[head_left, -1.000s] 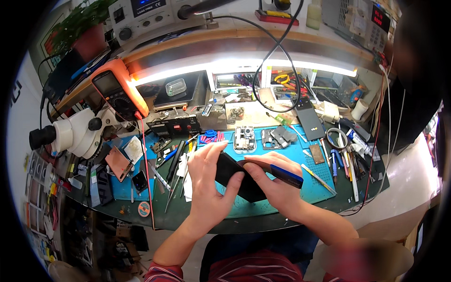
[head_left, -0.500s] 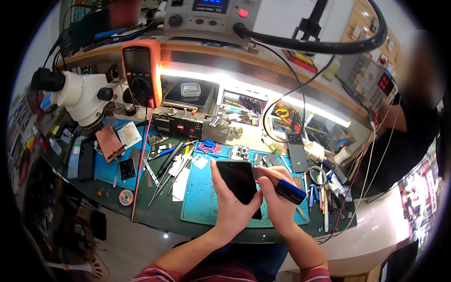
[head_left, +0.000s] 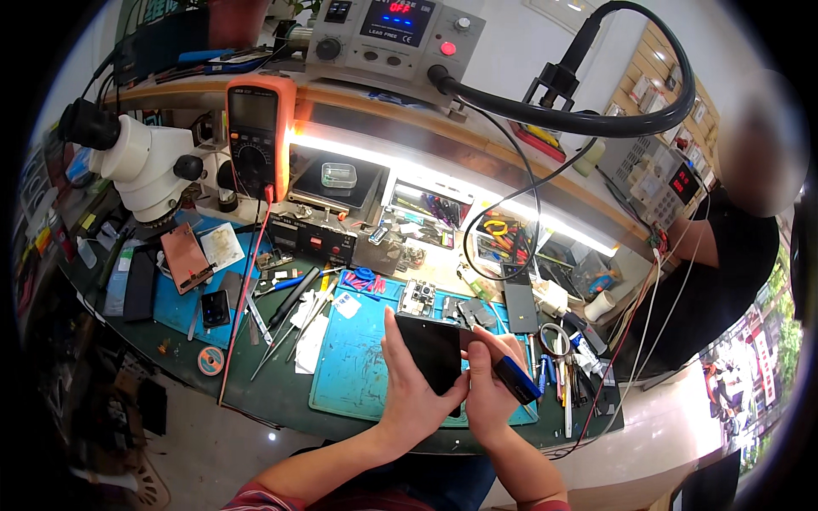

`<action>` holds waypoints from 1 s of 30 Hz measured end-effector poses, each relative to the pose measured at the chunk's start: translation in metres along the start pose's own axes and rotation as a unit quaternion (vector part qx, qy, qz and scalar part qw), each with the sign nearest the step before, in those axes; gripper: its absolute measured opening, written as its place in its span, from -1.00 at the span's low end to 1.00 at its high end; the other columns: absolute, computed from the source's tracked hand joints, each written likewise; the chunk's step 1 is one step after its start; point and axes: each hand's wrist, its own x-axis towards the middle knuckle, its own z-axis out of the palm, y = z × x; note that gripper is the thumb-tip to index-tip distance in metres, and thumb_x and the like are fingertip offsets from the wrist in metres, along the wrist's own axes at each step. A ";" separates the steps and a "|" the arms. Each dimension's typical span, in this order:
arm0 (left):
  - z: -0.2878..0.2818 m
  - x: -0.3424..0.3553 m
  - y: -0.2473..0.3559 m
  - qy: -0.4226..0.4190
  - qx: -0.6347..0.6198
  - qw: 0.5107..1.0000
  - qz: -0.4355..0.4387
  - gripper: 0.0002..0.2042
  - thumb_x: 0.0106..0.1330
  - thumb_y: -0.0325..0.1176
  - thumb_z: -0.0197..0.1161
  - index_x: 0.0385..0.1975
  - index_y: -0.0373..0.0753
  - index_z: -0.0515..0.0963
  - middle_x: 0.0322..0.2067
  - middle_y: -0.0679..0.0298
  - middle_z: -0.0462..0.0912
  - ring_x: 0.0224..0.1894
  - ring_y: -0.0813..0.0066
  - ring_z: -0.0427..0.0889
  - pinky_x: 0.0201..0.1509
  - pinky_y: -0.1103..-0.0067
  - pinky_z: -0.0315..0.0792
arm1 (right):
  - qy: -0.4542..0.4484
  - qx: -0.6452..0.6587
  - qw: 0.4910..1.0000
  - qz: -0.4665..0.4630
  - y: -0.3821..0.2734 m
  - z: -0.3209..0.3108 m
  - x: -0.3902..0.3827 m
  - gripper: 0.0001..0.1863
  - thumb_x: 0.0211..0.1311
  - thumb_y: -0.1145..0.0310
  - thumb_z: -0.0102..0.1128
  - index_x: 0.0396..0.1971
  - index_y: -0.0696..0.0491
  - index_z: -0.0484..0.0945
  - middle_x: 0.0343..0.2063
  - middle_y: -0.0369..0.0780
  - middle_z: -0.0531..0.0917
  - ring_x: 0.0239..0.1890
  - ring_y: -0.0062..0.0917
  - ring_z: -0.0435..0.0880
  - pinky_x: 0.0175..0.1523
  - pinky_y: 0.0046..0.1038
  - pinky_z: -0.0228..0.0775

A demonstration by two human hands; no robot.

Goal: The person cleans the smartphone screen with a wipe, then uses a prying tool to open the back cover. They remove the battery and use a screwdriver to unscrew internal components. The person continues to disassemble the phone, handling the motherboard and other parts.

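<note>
My left hand [head_left: 411, 399] is closed round a black, phone-like device with a dark glossy face [head_left: 433, 351], fingers along its left edge and thumb on its lower right. Gripped in my right hand [head_left: 492, 402] is a flat tool with a blue and black end [head_left: 516, 380]; this end sticks out to the right. The tool's other end is hidden by my fingers near the device's right edge, so I cannot tell whether they touch. Both hands are above the blue work mat [head_left: 336, 383]. Just past the device lies a small silvery part with round lenses [head_left: 417, 297].
On the left stand a white microscope [head_left: 141, 166] and an orange multimeter [head_left: 256, 140]. Screwdrivers and tweezers [head_left: 294, 298] lie left of the mat. Pens and tools crowd its right side. A thick black cable [head_left: 596, 126] arches overhead. Another person [head_left: 724, 272] stands at the right.
The whole view has shifted, so the bench appears lower and farther left. The tool's blue end has tilted slightly more downward. Both hands keep their grips.
</note>
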 end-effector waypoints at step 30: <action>-0.036 0.025 0.003 -0.135 0.221 0.952 0.166 0.07 0.03 -0.42 0.40 0.51 -0.55 -0.17 0.25 -0.31 0.25 0.13 -0.25 0.40 0.27 0.10 0.35 | -0.110 0.054 0.988 0.097 0.000 -0.044 0.026 -0.77 0.23 0.58 0.43 -0.10 0.15 0.78 -0.28 -0.23 0.71 -0.25 -0.60 0.66 -0.14 -0.57 0.53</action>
